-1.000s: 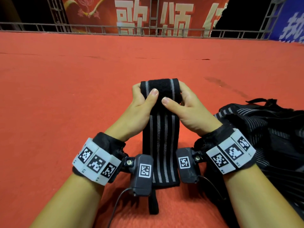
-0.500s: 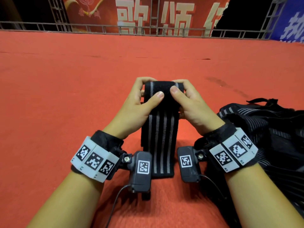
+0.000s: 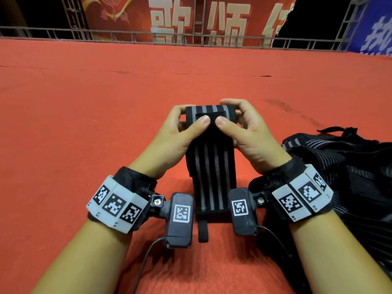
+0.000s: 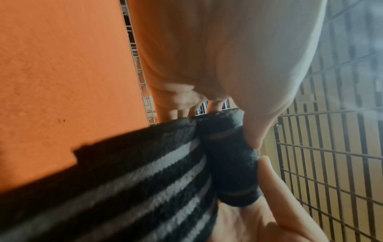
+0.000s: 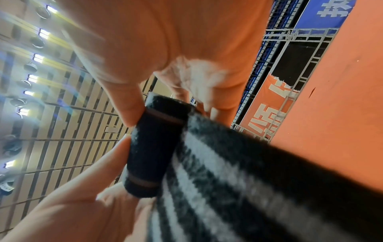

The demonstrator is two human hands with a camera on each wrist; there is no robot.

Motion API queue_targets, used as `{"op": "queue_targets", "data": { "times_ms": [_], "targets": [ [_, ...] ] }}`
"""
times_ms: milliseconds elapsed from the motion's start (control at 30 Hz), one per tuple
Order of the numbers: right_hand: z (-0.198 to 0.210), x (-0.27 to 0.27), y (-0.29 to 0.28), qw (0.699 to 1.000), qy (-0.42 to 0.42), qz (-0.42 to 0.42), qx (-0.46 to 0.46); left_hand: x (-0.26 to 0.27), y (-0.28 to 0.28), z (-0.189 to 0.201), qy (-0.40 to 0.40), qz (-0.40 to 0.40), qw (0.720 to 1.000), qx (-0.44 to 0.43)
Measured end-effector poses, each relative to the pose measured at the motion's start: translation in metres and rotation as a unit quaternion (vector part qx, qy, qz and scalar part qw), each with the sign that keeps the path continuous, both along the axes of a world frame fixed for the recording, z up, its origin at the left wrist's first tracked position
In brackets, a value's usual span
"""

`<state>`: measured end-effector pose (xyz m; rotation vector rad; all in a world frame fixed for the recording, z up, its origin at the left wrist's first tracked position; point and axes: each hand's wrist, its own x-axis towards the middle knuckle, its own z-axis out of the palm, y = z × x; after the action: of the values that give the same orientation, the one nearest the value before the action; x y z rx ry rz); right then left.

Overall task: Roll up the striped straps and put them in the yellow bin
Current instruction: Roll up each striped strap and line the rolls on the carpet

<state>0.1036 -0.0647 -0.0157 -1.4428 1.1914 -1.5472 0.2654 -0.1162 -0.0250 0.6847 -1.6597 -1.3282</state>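
Observation:
A black strap with grey stripes [image 3: 212,166] hangs between both hands above the red carpet, its top end wound into a small roll [image 3: 210,113]. My left hand [image 3: 180,132] grips the roll's left end, thumb pressed on its front. My right hand [image 3: 244,128] grips the right end the same way. In the left wrist view the roll [image 4: 225,157] sits between thumb and fingers, and the striped tail [image 4: 145,188] runs down. The right wrist view shows the roll [image 5: 153,147] and the tail [image 5: 238,188] likewise. The yellow bin is not in view.
A heap of more black striped straps [image 3: 343,166] lies on the red carpet [image 3: 84,124] to my right. A metal railing [image 3: 191,37] and banners close the far edge.
The roll has been turned further, with grey stripes now on its top. Both thumbs have shifted to the roll's front, and the hanging tail has risen and grown shorter.

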Motion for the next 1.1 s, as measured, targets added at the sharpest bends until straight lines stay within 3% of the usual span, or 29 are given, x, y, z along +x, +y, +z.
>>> {"op": "queue_targets", "data": {
  "times_ms": [133,233,433,667,1100],
  "targets": [
    [-0.001,0.001,0.0,1.0,0.016,0.001,0.026,0.003,-0.001,0.001,-0.002,0.003,1.0,-0.018],
    [0.0,0.002,0.002,0.999,0.033,-0.021,0.005,0.0,-0.001,0.0,0.002,-0.013,1.0,0.018],
    [-0.003,0.005,-0.003,0.995,-0.021,0.014,0.093,-0.002,0.002,-0.002,-0.007,-0.002,0.999,-0.032],
    [-0.004,0.003,-0.004,0.996,0.003,0.003,0.086,-0.005,0.005,-0.003,-0.04,-0.019,0.999,-0.028],
    [-0.002,-0.001,-0.001,0.999,-0.007,0.017,0.036,-0.004,0.003,-0.003,0.0,-0.019,0.999,-0.036]
  ]
}}
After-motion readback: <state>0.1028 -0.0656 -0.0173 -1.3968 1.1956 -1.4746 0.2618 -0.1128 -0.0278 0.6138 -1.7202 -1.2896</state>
